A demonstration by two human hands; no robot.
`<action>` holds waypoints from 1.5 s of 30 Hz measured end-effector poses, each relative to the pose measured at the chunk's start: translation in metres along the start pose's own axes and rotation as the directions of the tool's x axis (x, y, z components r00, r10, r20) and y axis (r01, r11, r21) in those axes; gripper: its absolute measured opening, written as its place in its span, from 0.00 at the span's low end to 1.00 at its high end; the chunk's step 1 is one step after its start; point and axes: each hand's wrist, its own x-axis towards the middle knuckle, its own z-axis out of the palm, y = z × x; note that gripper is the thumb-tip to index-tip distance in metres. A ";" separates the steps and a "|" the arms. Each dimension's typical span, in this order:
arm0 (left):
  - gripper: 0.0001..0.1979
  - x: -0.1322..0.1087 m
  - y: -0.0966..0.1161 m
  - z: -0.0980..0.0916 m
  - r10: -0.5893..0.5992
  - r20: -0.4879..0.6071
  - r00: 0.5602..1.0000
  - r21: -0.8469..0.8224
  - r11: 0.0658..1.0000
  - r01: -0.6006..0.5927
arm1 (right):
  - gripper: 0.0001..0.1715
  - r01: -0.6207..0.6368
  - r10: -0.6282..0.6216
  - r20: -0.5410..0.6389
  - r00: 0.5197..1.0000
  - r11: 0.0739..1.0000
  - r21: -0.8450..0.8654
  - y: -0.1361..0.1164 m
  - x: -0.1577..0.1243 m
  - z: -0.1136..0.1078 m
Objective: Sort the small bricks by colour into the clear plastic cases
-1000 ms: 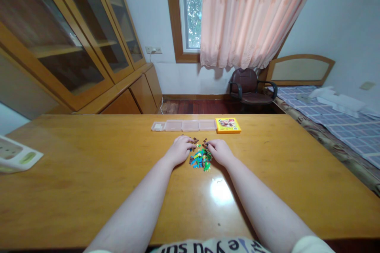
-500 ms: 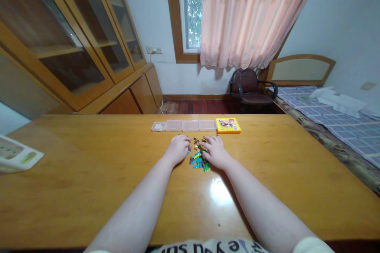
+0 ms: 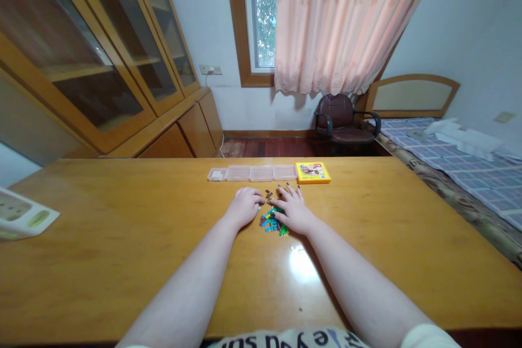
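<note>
Small building bricks in blue, green, yellow and brown lie in a loose pile [image 3: 269, 223] on the wooden table, between my two hands. My left hand [image 3: 244, 206] rests at the left side of the pile, its fingers curled together. A bit of blue shows by its fingertips, too small to make out fully. Palm down, my right hand [image 3: 297, 212] covers the pile's right part with its fingers spread and nothing gripped. A few brown bricks [image 3: 268, 194] lie apart, just beyond the pile. What is under the right palm is hidden.
A row of clear plastic compartments [image 3: 249, 173] stands beyond my hands, with a yellow box [image 3: 313, 173] at its right end. A white power strip [image 3: 26, 215] lies at the table's left edge. Behind the table stand a brown armchair [image 3: 338, 114] and a bed [image 3: 457, 147].
My right hand's fingers have stretched and spread further forward. The left hand's fingers have drawn in slightly. The compartments and yellow box have stayed put.
</note>
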 end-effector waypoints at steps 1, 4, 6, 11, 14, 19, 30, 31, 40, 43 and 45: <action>0.15 0.000 0.000 0.000 -0.012 -0.005 1.000 0.001 1.000 0.012 | 0.23 0.001 -0.001 -0.002 1.000 1.000 0.002 0.000 0.000 0.000; 0.16 -0.001 0.002 -0.001 0.038 -0.004 0.999 -0.023 0.999 -0.038 | 0.22 -0.010 0.010 -0.024 1.000 1.000 0.006 0.001 0.000 -0.001; 0.16 -0.001 0.004 -0.001 0.087 0.009 0.996 -0.032 0.996 -0.087 | 0.25 -0.018 0.018 -0.023 1.000 1.000 0.004 0.001 0.000 -0.002; 0.16 0.000 0.003 0.001 0.048 0.020 0.999 -0.016 0.999 -0.047 | 0.22 -0.016 0.017 -0.027 0.999 0.999 0.052 0.001 0.000 -0.003; 0.17 0.000 -0.001 0.005 -0.007 0.009 1.000 -0.003 1.000 0.007 | 0.16 -0.015 0.023 -0.079 0.997 0.995 0.096 0.001 0.000 -0.004; 0.20 0.001 -0.002 0.010 -0.063 0.014 0.998 0.031 0.998 0.063 | 0.16 -0.032 0.050 -0.184 0.982 0.995 0.096 0.005 0.002 -0.004; 0.20 -0.002 0.010 0.005 0.068 0.088 0.994 -0.049 0.997 -0.064 | 0.17 -0.121 0.127 -0.151 0.980 0.992 0.046 0.011 0.003 -0.005; 0.20 -0.001 0.009 0.004 0.063 0.069 0.996 -0.054 0.997 -0.059 | 0.18 -0.121 0.127 -0.152 0.980 0.991 0.047 0.011 0.003 -0.005; 0.13 -0.002 0.008 -0.008 0.082 0.017 0.997 -0.103 0.992 -0.079 | 0.14 -0.016 0.067 -0.332 0.941 0.988 0.154 0.013 0.004 -0.001; 0.26 -0.005 0.004 -0.007 0.084 0.103 0.991 -0.104 0.992 -0.074 | 0.13 -0.008 0.056 -0.330 0.942 0.989 0.146 0.012 0.004 -0.002; 0.34 -0.007 0.000 -0.007 0.065 0.164 0.984 -0.093 0.994 -0.050 | 0.13 -0.012 0.055 -0.306 0.951 0.990 0.142 0.009 0.003 -0.005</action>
